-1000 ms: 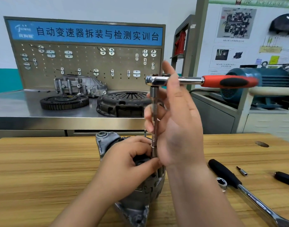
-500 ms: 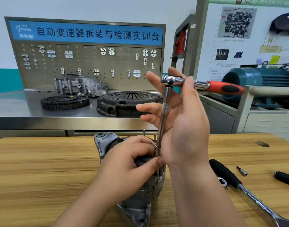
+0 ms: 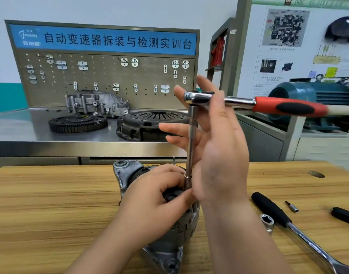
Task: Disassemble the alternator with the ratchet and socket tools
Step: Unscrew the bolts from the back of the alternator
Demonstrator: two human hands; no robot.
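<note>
Alternator [image 3: 128, 175] was stood on the wooden table [image 3: 51, 194], centre, gripped at its top by the curled left hand [image 3: 156, 202], thumb set against the foot of the extension bar [image 3: 191, 139]. Versus 0.5 s earlier, the bar was brought nearer upright and the ratchet [image 3: 286, 107] head shifted left. The ratchet head was pinched by the right hand [image 3: 221, 155] between thumb and index, other fingers spread straight beside the bar.
</note>
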